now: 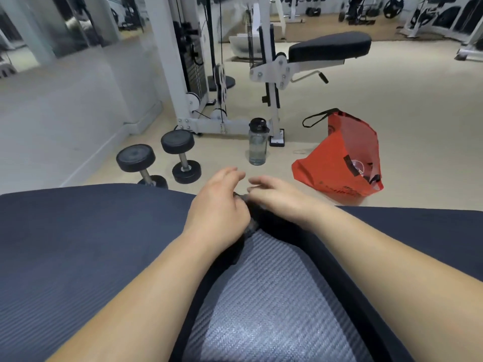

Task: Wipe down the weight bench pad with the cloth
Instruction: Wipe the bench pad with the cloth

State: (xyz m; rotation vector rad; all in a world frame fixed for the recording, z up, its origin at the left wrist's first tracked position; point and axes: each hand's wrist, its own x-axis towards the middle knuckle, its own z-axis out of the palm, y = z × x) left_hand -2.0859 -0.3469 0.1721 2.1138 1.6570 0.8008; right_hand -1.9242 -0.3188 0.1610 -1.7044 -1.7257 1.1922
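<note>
Beyond the pad's (274, 296) far end, 2 dumbbells (159, 163), a bottle (258, 142) and a red bag (342, 163) sit on the floor. Both hands meet at that end, left hand (219, 202) and right hand (277, 194), fingers pinching the dark cloth (252, 226) there.

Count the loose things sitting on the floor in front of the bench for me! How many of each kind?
Dumbbells: 2
Clear water bottle: 1
Red bag: 1
Total: 4
</note>
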